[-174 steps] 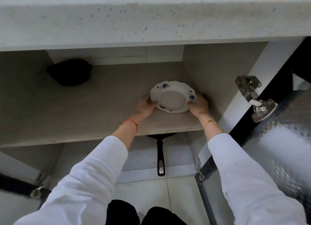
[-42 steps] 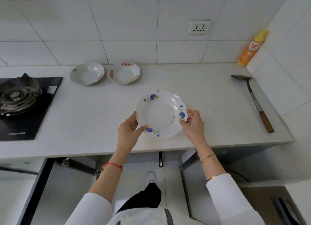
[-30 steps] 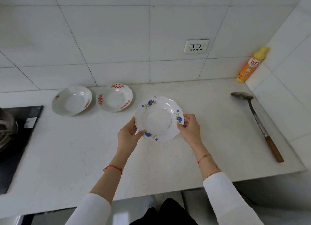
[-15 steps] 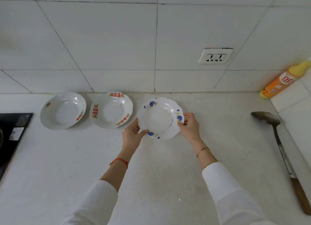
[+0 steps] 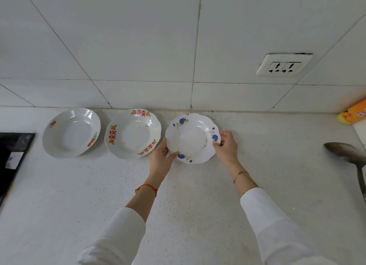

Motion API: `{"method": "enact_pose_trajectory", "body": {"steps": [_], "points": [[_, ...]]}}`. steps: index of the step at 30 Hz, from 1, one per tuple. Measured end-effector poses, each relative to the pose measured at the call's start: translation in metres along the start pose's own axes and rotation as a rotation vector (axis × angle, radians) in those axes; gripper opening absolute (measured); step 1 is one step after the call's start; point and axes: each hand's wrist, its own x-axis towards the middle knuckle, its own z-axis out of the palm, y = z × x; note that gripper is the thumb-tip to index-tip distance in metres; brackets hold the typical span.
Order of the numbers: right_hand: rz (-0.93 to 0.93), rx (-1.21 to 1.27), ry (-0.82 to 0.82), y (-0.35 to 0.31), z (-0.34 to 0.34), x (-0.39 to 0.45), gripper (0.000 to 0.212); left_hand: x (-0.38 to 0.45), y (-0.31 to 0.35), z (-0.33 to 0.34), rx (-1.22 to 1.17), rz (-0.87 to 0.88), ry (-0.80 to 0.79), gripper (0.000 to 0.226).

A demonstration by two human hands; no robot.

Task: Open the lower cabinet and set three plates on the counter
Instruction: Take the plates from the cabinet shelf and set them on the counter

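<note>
Along the tiled wall at 12 o'clock on the white tabletop (image 5: 198,205), a plate with orange fruit motifs (image 5: 71,132) and a red-patterned plate (image 5: 133,133) sit just beside each other. Next comes a blue-flowered plate (image 5: 192,138), held at its 8 o'clock rim by the left hand (image 5: 160,158) and at 3 o'clock by the right hand (image 5: 226,148), fingers closed on it. A metal ladle (image 5: 348,151) lies far right.
</note>
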Motion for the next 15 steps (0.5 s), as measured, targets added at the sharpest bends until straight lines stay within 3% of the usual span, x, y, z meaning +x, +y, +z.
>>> {"method": "enact_pose_trajectory", "body": {"steps": [9,15], "points": [[0.013,-0.031,0.022,0.002,0.0072,0.002,0.037,0.0073,-0.0023,0.0015,0.102,-0.014,-0.011,0.074],[0.017,-0.123,-0.017,-0.0043,0.0053,-0.0027,0.038,0.0019,0.0045,-0.0036,0.232,0.016,0.057,0.06]]}}
